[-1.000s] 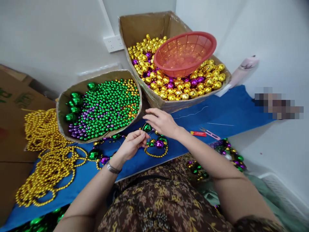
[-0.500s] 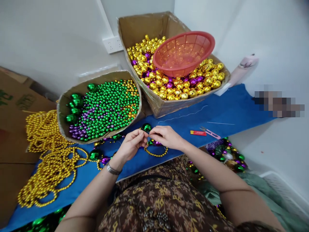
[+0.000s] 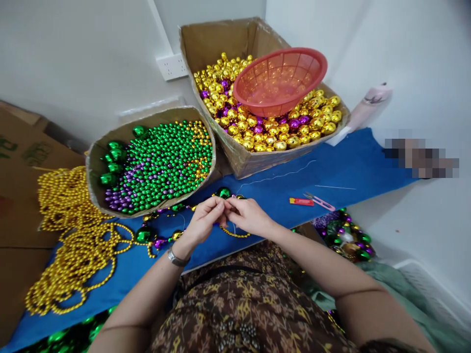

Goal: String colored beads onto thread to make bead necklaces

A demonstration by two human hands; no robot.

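Note:
My left hand (image 3: 205, 218) and my right hand (image 3: 248, 214) meet over the blue cloth, fingertips pinched together on a thin clear thread that is mostly hidden by the fingers. The thread's pale tail (image 3: 275, 175) runs across the cloth to the upper right. A loop of small gold beads (image 3: 235, 234) lies just below the hands, partly covered by them. Behind the fingertips rests a large green bead (image 3: 223, 192). To the left, a strand of mixed beads with a big green ball (image 3: 143, 234) and a purple bead (image 3: 159, 243) curves along the cloth.
Two cardboard boxes stand behind: one of green, purple and gold beads (image 3: 165, 166), one of gold balls (image 3: 221, 105) under a red basket (image 3: 279, 110). Gold bead strands (image 3: 77, 264) pile at left. Pink thread snips (image 3: 324, 202), a red-yellow packet (image 3: 301, 201) and a needle-like line (image 3: 335, 187) lie right.
My hands have drawn closer together, with the right hand shifting left and lower over the gold bead loop, which is now more covered. The thread's tail has shifted slightly.

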